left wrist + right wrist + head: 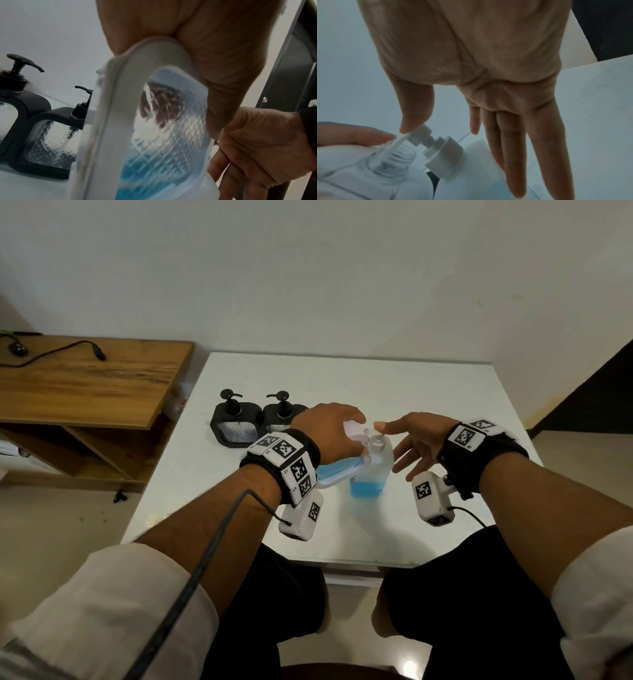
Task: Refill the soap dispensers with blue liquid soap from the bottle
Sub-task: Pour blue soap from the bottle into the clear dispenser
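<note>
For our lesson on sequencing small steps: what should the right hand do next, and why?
Probably pinch the white pump and seat its collar straight on the threaded neck: it leans loose, only the right hand thumb touching it, while the left hand holds the white dispenser.

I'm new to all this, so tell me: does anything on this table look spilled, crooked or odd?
No spill shows. One white dispenser is tilted in the left hand, pump missing, its open neck at the spout of the bottle; the two black dispensers stand upright, pumps on.
</note>
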Tool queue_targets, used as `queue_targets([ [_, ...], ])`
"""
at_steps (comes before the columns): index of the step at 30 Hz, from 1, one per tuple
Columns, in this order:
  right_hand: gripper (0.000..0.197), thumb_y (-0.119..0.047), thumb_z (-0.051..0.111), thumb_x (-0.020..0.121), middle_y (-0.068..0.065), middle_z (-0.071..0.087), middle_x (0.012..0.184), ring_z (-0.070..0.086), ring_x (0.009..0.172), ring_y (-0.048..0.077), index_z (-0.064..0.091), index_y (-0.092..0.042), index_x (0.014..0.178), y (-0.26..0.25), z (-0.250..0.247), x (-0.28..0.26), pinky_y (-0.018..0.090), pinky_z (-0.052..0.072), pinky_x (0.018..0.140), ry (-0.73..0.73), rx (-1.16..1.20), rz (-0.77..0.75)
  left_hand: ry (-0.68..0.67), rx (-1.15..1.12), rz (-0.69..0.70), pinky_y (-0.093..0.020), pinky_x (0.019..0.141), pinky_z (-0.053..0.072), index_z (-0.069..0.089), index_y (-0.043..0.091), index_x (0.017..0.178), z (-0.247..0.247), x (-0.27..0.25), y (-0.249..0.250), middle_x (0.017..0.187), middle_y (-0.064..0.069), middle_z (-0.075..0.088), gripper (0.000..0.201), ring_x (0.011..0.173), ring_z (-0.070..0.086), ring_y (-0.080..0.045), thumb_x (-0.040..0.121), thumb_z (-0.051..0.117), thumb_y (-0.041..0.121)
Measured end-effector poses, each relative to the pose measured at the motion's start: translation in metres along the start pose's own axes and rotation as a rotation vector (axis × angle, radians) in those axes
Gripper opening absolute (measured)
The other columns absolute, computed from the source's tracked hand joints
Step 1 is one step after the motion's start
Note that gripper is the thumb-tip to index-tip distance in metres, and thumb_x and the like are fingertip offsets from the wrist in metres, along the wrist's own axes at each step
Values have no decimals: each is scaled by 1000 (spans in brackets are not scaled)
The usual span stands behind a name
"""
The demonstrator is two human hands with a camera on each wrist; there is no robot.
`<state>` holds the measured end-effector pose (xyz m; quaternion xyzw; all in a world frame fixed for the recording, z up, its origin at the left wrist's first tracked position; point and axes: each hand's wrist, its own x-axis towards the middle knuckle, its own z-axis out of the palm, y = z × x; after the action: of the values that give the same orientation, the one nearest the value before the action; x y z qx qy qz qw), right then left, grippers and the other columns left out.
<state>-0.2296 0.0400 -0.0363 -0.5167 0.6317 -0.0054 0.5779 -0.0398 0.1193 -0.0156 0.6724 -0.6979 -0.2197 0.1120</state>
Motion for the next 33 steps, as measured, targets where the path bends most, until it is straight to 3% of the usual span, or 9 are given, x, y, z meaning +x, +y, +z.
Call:
queue_targets([
  [4,78,-61,75,76,22,68,109,72,93,37,50,-15,135,3,0,1,54,60,75,26,1,-25,8,-11,-8,-29,96,42,55,38,124,0,-1,0,129,12,57,49,117,52,-11,79,69,51],
  [10,113,-84,70,47,20,65,118,70,100,39,49,-24,141,8,1,-3,62,56,81,-52,27,-25,22,-43,-5,-25,93,39,56,38,124,1,-1,-4,128,13,57,51,116,52,-10,77,71,51],
  [12,110,-86,67,51,22,60,127,67,105,43,49,-27,142,9,3,-2,66,54,82,-86,83,-21,9,-67,-4,-24,92,38,56,37,124,3,0,-4,128,13,57,51,116,51,-10,77,71,51],
  [16,95,-83,54,71,17,48,145,58,118,48,46,-25,146,10,7,2,68,52,84,-181,207,-14,-14,-73,27,-27,97,38,55,35,126,8,4,-3,131,12,56,53,118,50,-11,78,71,52],
  [22,91,-85,35,80,15,50,143,51,126,47,46,-24,147,13,13,7,62,51,93,-225,211,-16,21,-148,7,-24,93,39,56,36,125,10,9,-10,129,10,58,55,115,53,-10,75,73,50],
  [33,126,-104,51,31,18,54,140,51,124,48,57,-32,134,17,33,14,60,56,85,-191,241,-30,86,-119,-14,-29,95,44,54,37,128,10,5,-1,129,12,58,52,114,54,-11,79,70,47],
])
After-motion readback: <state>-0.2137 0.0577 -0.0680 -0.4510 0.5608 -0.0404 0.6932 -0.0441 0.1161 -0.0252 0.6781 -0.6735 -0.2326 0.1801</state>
